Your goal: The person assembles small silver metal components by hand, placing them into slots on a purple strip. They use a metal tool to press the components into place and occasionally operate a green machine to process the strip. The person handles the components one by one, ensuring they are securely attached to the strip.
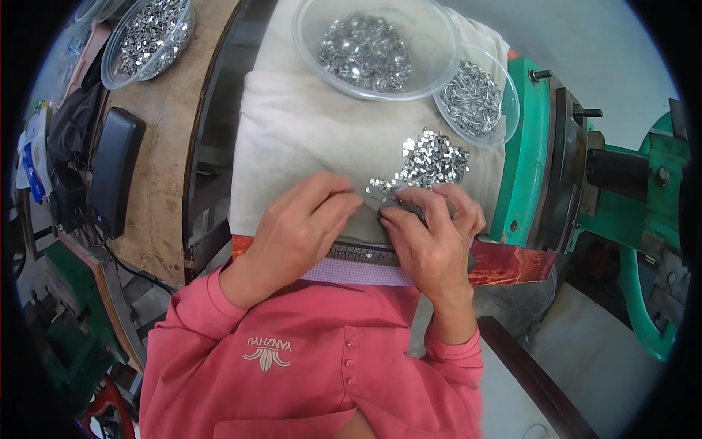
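Left grip (296, 219): curled, closure and contents unclear
Right grip (435, 241): likewise
Small shiny silver metal pieces (434, 159): beyond right grip

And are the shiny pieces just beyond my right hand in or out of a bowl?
Out: the shiny pieces lie loose on the pale cloth, outside the small clear bowl.

Shiny metal pieces (436, 159), clear glossy plastic bowl (431, 55), matt cloth (307, 132), worn wooden tabletop (164, 146)
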